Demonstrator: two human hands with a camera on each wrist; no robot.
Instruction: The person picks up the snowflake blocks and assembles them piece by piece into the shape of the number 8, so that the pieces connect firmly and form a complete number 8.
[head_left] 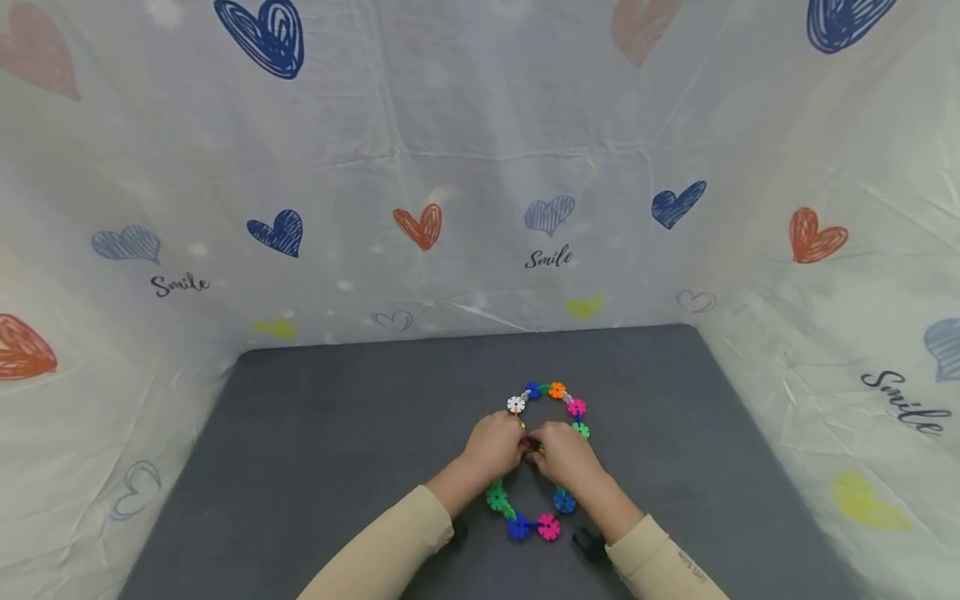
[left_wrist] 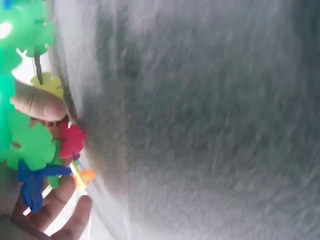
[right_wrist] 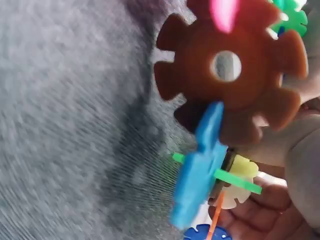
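A chain of colourful notched plastic discs forms two loops on the table, one beyond the hands and one nearer. My left hand (head_left: 495,444) pinches the chain where the loops meet, between the white disc (head_left: 516,404) and the green disc (head_left: 497,496). Opposite it, my right hand (head_left: 567,452) grips the chain too, fingertips close to the left ones. In the left wrist view the thumb (left_wrist: 42,106) lies beside a green disc (left_wrist: 31,145) and a red disc (left_wrist: 72,140). A brown disc (right_wrist: 187,70) and a blue disc (right_wrist: 197,180) fill the right wrist view, partly hiding the right fingers.
Dark grey cloth covers the table (head_left: 337,433). Behind and at both sides hangs a pale curtain (head_left: 480,125) printed with hearts. A small black object (head_left: 588,546) shows by the right forearm.
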